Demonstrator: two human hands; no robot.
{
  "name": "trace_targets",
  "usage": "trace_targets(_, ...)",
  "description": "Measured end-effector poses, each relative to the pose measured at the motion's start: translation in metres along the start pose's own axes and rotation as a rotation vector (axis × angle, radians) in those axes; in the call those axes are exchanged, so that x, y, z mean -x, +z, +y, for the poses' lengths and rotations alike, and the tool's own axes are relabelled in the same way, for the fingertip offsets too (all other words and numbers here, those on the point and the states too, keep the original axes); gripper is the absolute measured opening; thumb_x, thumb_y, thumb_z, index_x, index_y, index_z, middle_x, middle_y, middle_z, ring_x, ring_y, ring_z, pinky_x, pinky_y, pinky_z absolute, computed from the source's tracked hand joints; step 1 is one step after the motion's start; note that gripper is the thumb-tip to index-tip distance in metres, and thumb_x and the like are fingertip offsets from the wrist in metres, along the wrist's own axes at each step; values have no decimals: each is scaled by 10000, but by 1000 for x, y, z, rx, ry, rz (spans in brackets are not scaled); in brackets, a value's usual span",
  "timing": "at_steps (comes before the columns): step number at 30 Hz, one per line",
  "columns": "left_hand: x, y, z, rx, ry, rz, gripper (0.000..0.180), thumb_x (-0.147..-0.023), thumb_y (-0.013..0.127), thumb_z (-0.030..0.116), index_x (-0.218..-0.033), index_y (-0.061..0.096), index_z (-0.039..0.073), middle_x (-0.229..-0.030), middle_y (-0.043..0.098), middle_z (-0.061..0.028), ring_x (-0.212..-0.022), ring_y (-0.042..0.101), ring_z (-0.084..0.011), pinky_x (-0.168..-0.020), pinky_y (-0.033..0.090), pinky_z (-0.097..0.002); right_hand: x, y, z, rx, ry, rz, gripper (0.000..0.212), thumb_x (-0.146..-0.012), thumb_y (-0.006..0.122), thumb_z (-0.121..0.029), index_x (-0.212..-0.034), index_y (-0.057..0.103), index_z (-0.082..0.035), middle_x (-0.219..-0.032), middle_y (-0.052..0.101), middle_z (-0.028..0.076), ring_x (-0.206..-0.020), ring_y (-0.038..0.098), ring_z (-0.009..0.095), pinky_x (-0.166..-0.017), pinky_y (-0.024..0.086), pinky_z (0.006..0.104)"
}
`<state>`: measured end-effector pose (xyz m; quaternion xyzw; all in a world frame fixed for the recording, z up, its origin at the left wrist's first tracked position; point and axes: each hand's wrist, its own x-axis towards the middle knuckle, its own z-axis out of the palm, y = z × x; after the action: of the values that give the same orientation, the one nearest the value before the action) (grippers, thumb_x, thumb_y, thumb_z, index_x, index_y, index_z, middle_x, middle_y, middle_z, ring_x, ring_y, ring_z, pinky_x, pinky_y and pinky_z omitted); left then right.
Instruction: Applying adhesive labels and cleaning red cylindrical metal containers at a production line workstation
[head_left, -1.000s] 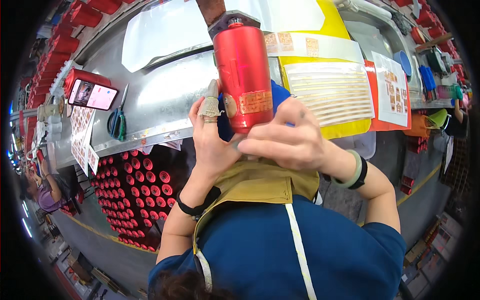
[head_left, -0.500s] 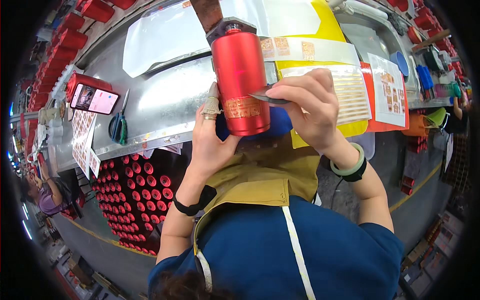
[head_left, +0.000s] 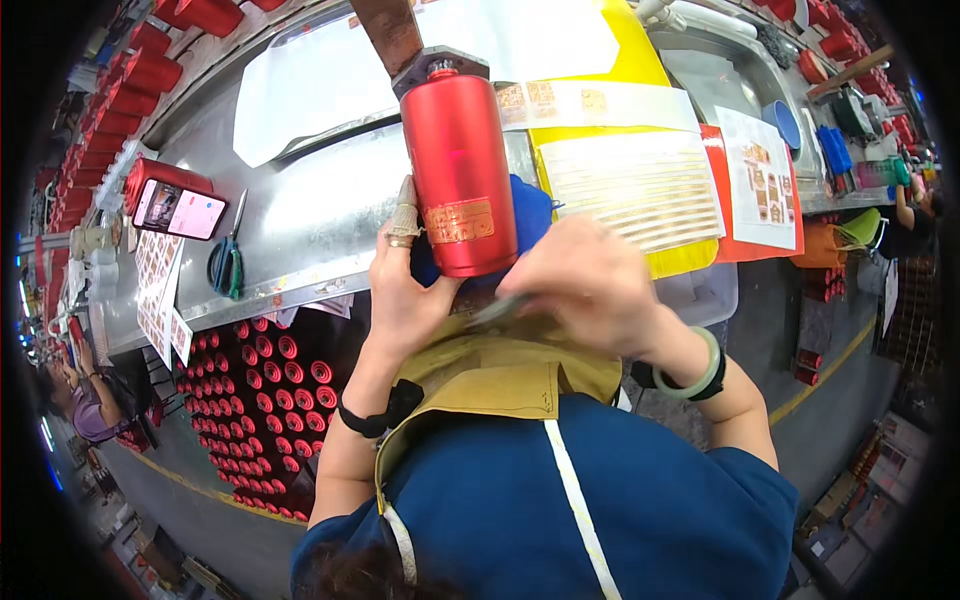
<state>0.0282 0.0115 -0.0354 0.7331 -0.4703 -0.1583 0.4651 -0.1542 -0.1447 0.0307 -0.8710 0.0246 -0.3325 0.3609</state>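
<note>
A red metal bottle [head_left: 455,135] hangs with its neck in a metal holder [head_left: 440,66], its base toward me. Near the base sits a gold patterned decal [head_left: 460,222]. My left hand [head_left: 405,290] steadies the bottle's lower left side, the thumb by the base and a covered fingertip along the wall. Blurred by motion, my right hand [head_left: 590,285] is closed around slim dark tweezers [head_left: 497,312], whose tip points down-left below the base, apart from the bottle. A blue cloth [head_left: 530,205] lies behind the bottle.
Strips of gold decals [head_left: 640,180] lie on yellow sheets to the right, beside a decal sheet [head_left: 762,180] on red. Scissors [head_left: 228,255] and a phone [head_left: 180,208] are on the metal bench at left. Many red bottles [head_left: 265,385] stand below it.
My right hand has drawn the tweezers off the decal and down toward me, past the bottle's base. My left hand stays on the bottle. The whole view has shifted slightly.
</note>
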Motion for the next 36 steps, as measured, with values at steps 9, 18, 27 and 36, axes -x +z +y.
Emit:
trace_targets(9, 11, 5, 10, -322, 410, 218, 640, -760, 840, -16, -1374, 667, 35, -1473, 585, -185, -1305, 592, -364, -1078, 482, -449, 19, -28, 10, -151, 478, 411, 252, -1098, 508, -102, -1308, 596, 4, -1153, 617, 62, -1054, 557, 115, -950, 445, 260)
trace_targets(18, 9, 27, 49, -539, 309, 218, 570, -817, 841, 49, -1364, 699, 123, -1518, 440, -222, -1316, 542, -404, -1054, 494, -467, -4, -44, 48, 222, 626, 308, 401, -931, 813, -165, -817, 445, -55, -701, 384, -11, -653, 354, 66, -577, 321, 256)
trace_targets(27, 5, 6, 7, -155, 93, 138, 824, -732, 883, 79, -1470, 539, -46, -1344, 655, -200, -1243, 628, -333, -1157, 400, -493, -7, -36, 122, 520, 860, -142, 344, -869, 823, -308, -985, 730, 2, -900, 749, 221, -909, 728, 385, -824, 562, 458)
trace_targets(36, 8, 15, 20, -153, 112, 269, 896, -730, 922, 109, -1515, 504, -1, -1346, 692, -167, -1254, 642, -351, -1216, 338, -480, -1, -39, 134, 578, 821, -142, 220, -885, 768, -187, -991, 747, 5, -970, 759, 217, -929, 730, 378, -860, 564, 448)
